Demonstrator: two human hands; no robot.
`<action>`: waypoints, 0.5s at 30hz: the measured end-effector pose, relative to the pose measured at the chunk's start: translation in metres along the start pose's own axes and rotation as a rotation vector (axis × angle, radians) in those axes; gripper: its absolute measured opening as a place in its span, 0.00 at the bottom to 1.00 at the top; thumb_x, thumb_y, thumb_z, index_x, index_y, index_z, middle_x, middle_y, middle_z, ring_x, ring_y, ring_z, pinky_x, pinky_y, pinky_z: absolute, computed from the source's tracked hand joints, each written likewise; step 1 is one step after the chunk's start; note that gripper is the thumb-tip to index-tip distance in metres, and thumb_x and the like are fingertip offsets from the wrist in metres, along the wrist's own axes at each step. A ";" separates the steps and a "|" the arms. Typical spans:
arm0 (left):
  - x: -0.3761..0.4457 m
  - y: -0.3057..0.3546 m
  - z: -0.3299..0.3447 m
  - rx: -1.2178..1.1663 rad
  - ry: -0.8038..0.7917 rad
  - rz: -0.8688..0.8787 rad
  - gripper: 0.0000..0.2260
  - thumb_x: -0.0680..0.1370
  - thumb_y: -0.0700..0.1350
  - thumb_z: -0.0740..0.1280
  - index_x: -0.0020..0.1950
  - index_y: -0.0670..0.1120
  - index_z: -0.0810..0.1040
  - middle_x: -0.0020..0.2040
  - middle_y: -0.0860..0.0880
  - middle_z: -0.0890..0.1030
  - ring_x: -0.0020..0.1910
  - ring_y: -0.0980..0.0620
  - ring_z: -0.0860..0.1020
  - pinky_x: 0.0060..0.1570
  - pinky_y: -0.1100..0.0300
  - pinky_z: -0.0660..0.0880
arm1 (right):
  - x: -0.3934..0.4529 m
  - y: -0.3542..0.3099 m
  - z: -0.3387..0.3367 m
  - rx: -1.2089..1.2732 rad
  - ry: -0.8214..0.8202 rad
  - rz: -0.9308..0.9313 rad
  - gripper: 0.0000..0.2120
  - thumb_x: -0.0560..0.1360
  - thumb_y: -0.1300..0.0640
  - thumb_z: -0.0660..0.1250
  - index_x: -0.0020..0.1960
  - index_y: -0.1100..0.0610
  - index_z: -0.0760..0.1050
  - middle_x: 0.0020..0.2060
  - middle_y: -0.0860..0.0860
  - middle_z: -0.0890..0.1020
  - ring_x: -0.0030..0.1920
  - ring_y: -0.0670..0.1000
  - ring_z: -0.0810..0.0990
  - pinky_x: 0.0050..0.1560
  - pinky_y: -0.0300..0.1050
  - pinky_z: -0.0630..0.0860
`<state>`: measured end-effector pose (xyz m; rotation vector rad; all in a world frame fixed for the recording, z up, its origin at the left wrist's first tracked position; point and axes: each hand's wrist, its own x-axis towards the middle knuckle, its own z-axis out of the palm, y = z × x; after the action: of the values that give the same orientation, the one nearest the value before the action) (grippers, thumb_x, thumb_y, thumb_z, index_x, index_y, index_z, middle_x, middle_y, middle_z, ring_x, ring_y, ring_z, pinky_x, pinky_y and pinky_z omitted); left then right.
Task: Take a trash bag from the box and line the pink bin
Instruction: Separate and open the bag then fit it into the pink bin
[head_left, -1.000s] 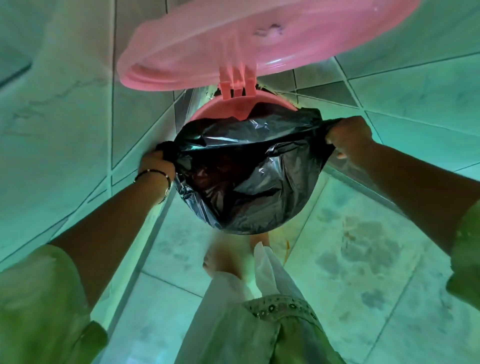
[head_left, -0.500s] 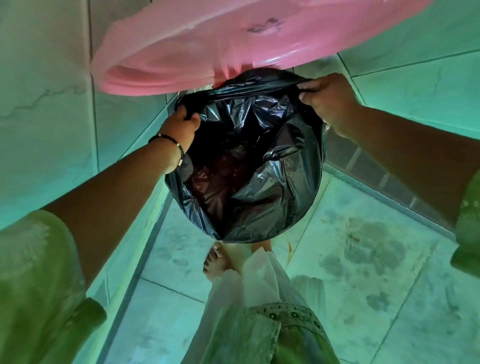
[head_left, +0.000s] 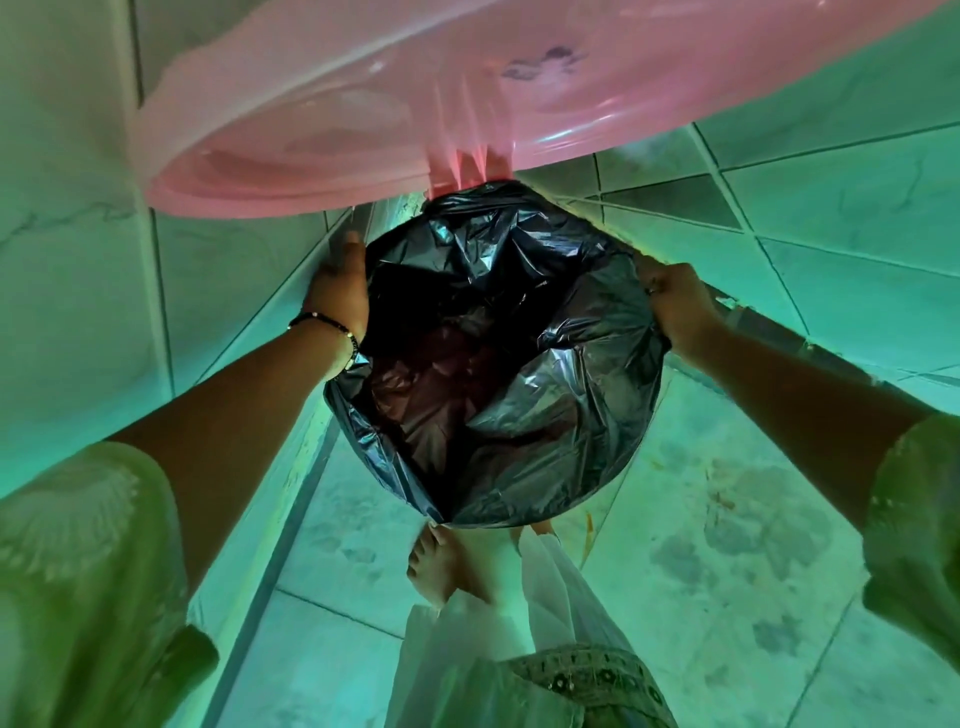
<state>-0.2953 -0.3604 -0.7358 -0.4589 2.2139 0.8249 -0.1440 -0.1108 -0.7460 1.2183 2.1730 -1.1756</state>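
A black trash bag (head_left: 498, 374) is spread over the whole mouth of the pink bin, so the bin's rim is hidden under the plastic. The bin's pink lid (head_left: 415, 93) stands raised above it, joined at the hinge (head_left: 462, 171) at the far side. My left hand (head_left: 337, 291) presses flat against the bag's left edge, fingers pointing away from me, a dark bracelet on the wrist. My right hand (head_left: 675, 301) is closed on the bag's right edge. The inside of the bag sags dark and crumpled.
A tiled wall (head_left: 67, 260) runs close along the left and another behind the bin (head_left: 857, 208). The tiled floor (head_left: 727, 545) carries dark stains at the right. My bare foot (head_left: 441, 566) and pale clothing (head_left: 519, 649) are just below the bin.
Both hands have slid from the far part of the bag's edge down to its left and right sides. The bag's edge now covers the far rim up to the hinge.
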 end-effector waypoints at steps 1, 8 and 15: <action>-0.003 0.001 0.000 0.006 0.002 0.003 0.29 0.80 0.60 0.47 0.69 0.40 0.66 0.70 0.40 0.68 0.69 0.42 0.67 0.65 0.55 0.62 | -0.004 0.002 -0.004 -0.087 -0.004 -0.059 0.11 0.73 0.69 0.63 0.41 0.62 0.83 0.31 0.47 0.80 0.30 0.42 0.75 0.34 0.34 0.68; -0.007 0.002 -0.002 -0.005 0.030 -0.005 0.30 0.79 0.61 0.49 0.69 0.40 0.66 0.69 0.39 0.70 0.66 0.41 0.69 0.62 0.54 0.64 | -0.032 -0.004 -0.042 -0.620 -0.106 -0.257 0.18 0.73 0.57 0.66 0.62 0.47 0.75 0.55 0.59 0.81 0.52 0.62 0.80 0.51 0.49 0.74; -0.003 0.001 0.000 -0.006 0.021 -0.014 0.30 0.78 0.61 0.49 0.68 0.40 0.67 0.68 0.39 0.71 0.66 0.40 0.70 0.62 0.53 0.64 | -0.041 0.023 -0.034 -0.835 -0.165 -0.231 0.19 0.71 0.48 0.62 0.61 0.45 0.66 0.48 0.56 0.80 0.49 0.61 0.80 0.48 0.52 0.77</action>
<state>-0.2939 -0.3597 -0.7327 -0.4873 2.2257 0.8229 -0.1005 -0.0975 -0.7102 0.5012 2.3213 -0.3145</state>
